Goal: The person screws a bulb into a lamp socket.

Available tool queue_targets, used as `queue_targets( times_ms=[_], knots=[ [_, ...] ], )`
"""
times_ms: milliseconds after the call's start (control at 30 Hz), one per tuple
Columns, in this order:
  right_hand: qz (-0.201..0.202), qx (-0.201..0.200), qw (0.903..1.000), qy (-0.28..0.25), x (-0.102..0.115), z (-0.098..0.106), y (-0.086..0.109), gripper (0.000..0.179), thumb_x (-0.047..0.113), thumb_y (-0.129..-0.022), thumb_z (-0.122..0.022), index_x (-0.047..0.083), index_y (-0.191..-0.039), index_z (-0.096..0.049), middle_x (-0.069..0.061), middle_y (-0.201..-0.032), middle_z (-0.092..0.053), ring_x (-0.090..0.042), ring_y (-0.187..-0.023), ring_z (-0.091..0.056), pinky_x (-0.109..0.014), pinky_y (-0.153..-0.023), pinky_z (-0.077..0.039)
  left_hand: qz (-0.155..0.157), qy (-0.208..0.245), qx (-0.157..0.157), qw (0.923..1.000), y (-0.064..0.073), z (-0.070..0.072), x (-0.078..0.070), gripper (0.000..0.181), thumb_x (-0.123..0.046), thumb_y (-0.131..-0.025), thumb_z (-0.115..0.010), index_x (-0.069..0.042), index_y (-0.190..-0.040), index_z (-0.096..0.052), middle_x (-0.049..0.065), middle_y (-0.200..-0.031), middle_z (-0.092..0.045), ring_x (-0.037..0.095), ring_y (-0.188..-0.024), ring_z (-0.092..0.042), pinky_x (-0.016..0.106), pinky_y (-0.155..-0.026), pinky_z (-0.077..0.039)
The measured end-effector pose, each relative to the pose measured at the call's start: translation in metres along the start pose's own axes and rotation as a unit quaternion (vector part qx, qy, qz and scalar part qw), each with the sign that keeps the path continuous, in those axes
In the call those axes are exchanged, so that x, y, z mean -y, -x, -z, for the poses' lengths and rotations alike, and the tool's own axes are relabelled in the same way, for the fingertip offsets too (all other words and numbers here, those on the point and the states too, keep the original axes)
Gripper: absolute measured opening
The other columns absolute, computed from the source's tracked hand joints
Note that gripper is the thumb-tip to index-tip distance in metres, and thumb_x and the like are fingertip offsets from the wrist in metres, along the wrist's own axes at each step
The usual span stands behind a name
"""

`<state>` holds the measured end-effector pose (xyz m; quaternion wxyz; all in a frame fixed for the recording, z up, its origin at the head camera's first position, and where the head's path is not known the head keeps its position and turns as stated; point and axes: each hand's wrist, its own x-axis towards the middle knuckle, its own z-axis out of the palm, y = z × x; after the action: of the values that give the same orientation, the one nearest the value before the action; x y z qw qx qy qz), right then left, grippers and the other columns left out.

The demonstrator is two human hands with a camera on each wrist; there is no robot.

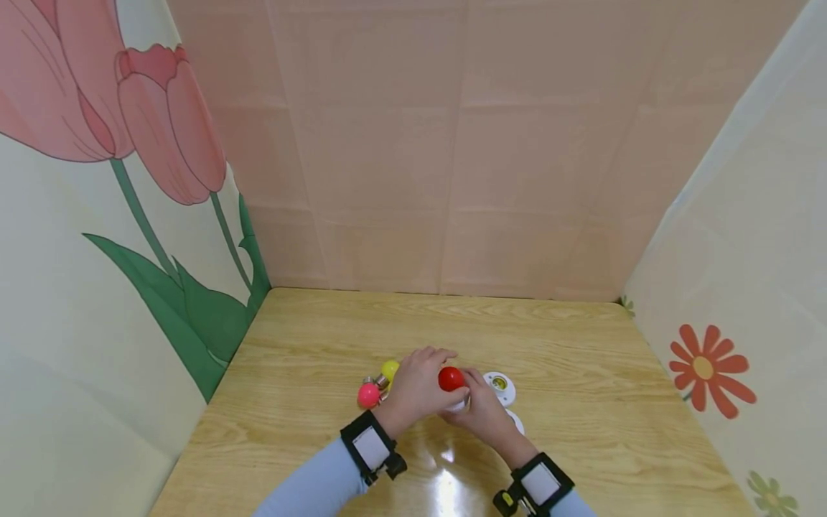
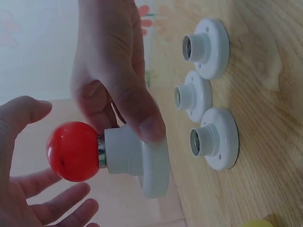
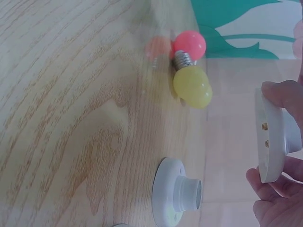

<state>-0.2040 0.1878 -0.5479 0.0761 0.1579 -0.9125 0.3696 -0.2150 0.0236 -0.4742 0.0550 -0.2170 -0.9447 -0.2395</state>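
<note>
My right hand (image 1: 484, 415) grips a white round lamp socket (image 2: 155, 165) by its base, thumb on one side and fingers on the other. A red light bulb (image 1: 451, 378) sits in the socket's mouth, with a little of its metal cap showing in the left wrist view. Around the red bulb, my left hand (image 1: 418, 385) has its thumb and fingers spread; the thumb is apart from the bulb. Both hands are above the table. In the right wrist view, the socket's underside shows two brass screws, and the red bulb is hidden.
Three more white sockets (image 2: 220, 139) stand on the wooden table (image 1: 323, 323) to the right of the hands. Left of them lie a pink bulb (image 3: 190, 45) and yellow bulbs (image 3: 191, 86). Cloth walls border the table at the back and sides.
</note>
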Motion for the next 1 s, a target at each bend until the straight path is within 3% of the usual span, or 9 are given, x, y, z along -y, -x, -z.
queue_targets(
  times_ms=[133,333,667,833,1000],
  knots=[
    [-0.013,0.006,0.9999,0.000,0.0013,0.0010,-0.0009,0.063,0.030,-0.069,-0.088,0.012,-0.122,-0.061,-0.002,-0.124,-0.055,-0.020,-0.110,-0.058,-0.042,-0.095,-0.050,0.023,0.013,-0.016,0.9995,0.0001,0.0001,-0.0005,0.061,-0.065,-0.079,-0.065,-0.021,-0.121,-0.062,-0.002,-0.111,-0.064,0.015,-0.099,-0.058,0.033,-0.083,-0.049],
    [-0.033,0.019,0.9993,0.003,0.0039,0.0037,-0.0039,0.065,0.032,-0.069,-0.087,0.012,-0.125,-0.060,0.000,-0.124,-0.055,-0.018,-0.109,-0.057,-0.041,-0.095,-0.051,0.021,-0.001,-0.022,0.9995,0.0008,0.0010,-0.0003,0.051,-0.063,-0.079,-0.067,-0.018,-0.104,-0.066,-0.003,-0.097,-0.066,0.013,-0.087,-0.058,0.028,-0.075,-0.050],
    [-0.033,0.026,0.9991,0.001,0.0028,0.0030,-0.0036,0.067,0.032,-0.070,-0.087,0.011,-0.126,-0.059,0.000,-0.125,-0.055,-0.017,-0.110,-0.057,-0.039,-0.095,-0.050,0.037,-0.018,-0.003,0.9991,0.0008,-0.0005,-0.0011,0.050,-0.064,-0.080,-0.066,-0.021,-0.106,-0.065,-0.003,-0.099,-0.064,0.014,-0.089,-0.058,0.029,-0.078,-0.051],
    [-0.030,0.020,0.9993,0.002,0.0023,0.0029,-0.0025,0.068,0.031,-0.069,-0.087,0.010,-0.127,-0.058,0.000,-0.125,-0.055,-0.018,-0.111,-0.058,-0.040,-0.096,-0.050,0.024,0.006,0.011,0.9996,0.0006,0.0008,-0.0006,0.042,-0.052,-0.083,-0.069,-0.021,-0.111,-0.067,-0.003,-0.103,-0.063,0.014,-0.092,-0.057,0.028,-0.077,-0.053],
    [0.003,0.003,1.0000,0.005,0.0012,0.0030,-0.0017,0.069,0.027,-0.067,-0.087,0.005,-0.126,-0.058,-0.004,-0.123,-0.056,-0.021,-0.109,-0.059,-0.041,-0.096,-0.049,-0.001,0.029,0.026,0.9993,-0.0001,0.0014,0.0005,0.038,-0.039,-0.081,-0.071,-0.023,-0.116,-0.068,-0.004,-0.106,-0.062,0.013,-0.094,-0.054,0.027,-0.077,-0.051]
  ],
)
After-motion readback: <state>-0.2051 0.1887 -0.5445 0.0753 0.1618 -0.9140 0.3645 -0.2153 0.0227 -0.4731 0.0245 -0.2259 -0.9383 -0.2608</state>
